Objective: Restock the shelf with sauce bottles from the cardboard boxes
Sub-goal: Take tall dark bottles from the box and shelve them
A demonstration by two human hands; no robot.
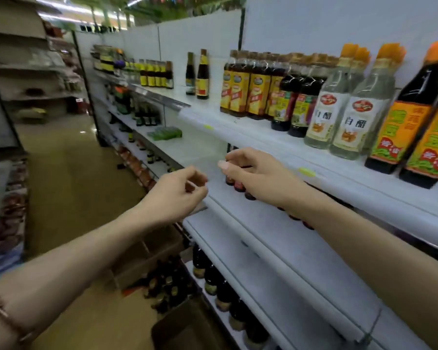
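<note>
Hands are reaching toward the white shelf (276,223) at the centre of the frame. Left hand (180,192) is hovering just off the shelf's front edge, fingers loosely curled toward the thumb, holding nothing I can make out. Right hand (253,173) is sitting over the second tier, fingers bent down around the caps of small sauce bottles (239,186); whether it is gripping one or only touching the tops, I cannot tell. Those bottles are showing dark bodies and reddish caps, standing upright in a row under the tier above, mostly hidden by the hand and forearm.

Top tier, right side of frame: dark vinegar bottles (400,122) with orange caps and orange-green labels are standing at the front edge; beside them clear white-vinegar bottles (349,117) with white labels; further left, dark bottles with yellow labels (240,89). Two lone dark bottles (202,74) are standing apart at centre top.

Lower centre: an open cardboard box (147,256) is sitting on the floor, with dark, gold-capped bottles (167,281) packed upright just beside it. More dark bottles (213,279) are lining the bottom tier. A rose-gold bracelet (3,317) is circling the left wrist at lower left.
</note>
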